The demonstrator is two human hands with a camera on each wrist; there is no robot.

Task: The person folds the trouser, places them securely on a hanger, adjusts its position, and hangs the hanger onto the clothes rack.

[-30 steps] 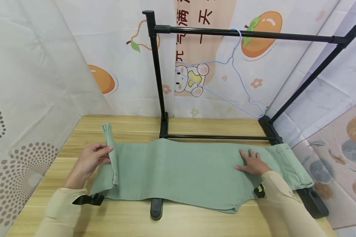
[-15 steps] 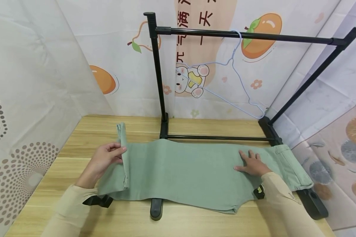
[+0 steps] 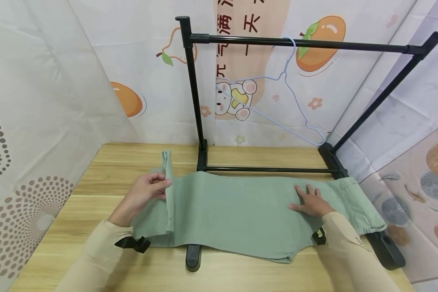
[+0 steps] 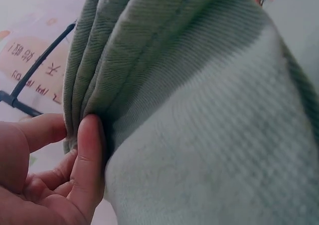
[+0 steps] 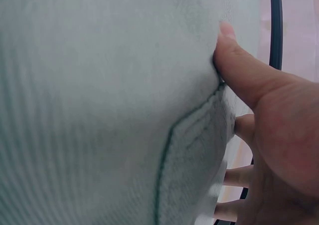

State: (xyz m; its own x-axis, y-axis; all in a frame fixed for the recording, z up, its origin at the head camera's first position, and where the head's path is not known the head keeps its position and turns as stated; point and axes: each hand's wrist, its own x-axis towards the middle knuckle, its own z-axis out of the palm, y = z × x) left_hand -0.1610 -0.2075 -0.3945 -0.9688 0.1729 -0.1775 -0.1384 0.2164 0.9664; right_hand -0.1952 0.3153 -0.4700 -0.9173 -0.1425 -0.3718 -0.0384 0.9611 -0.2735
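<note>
Along the left of a pale wood-grain table (image 3: 91, 182), a left hand (image 3: 140, 196) pinches the stacked end of a sage-green twill garment, apparently trousers (image 3: 237, 215), between thumb and fingers. That end stands raised, its layers gathered upright; it is not laid flat on the rest.

Progress, as judged: folding is under way at the left end only. Setting that fold down appears outstanding, and the middle and right lie unfolded along their length. The garment crosses the table and passes over the black front foot (image 3: 193, 257) of a black tubular clothes rack (image 3: 193, 93).

At centre, a pale-blue wire hanger (image 3: 285, 73) hangs from the rack's bar, bearing nothing.

Behind it, brown Chinese lettering (image 3: 251, 23) is printed on the white backdrop (image 3: 149, 129). 天, 一 and 元 can be read; the remainder is cropped or crossed by the bar.

On the right, a right hand (image 3: 311, 202) rests on the cloth, fingers spread, gripping nothing. Beyond it lies the stitched waistband (image 3: 361, 205). A black wrist strap (image 3: 319, 237) bears a yellow patch, its print, if any, too small to make out. No brand seen.
</note>
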